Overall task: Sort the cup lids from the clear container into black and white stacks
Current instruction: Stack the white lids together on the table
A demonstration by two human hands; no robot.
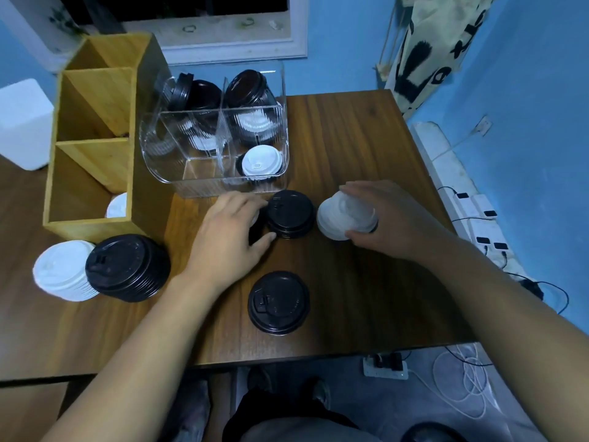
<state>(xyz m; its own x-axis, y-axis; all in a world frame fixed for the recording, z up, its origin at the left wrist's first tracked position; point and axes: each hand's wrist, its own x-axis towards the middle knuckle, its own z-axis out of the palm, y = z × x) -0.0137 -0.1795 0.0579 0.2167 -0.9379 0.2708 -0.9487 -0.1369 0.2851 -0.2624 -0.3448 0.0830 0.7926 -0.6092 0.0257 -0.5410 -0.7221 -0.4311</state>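
Note:
The clear container (178,173) stands at the table's far side, with black lids (248,87) in its back cells and white lids (261,161) in front. My left hand (229,237) grips a black lid at the left side of a short black stack (290,213). My right hand (382,218) holds a tilted stack of white lids (342,215) just right of it. A single black lid (279,303) lies nearer to me. At the left sit a tall black stack (127,266) and a white stack (62,271), side by side.
A wooden compartment organiser (92,138) stands left of the container, with a white lid (117,205) in its front cell. The table's right edge (439,199) borders power strips and cables on the floor. A white box (22,122) sits far left.

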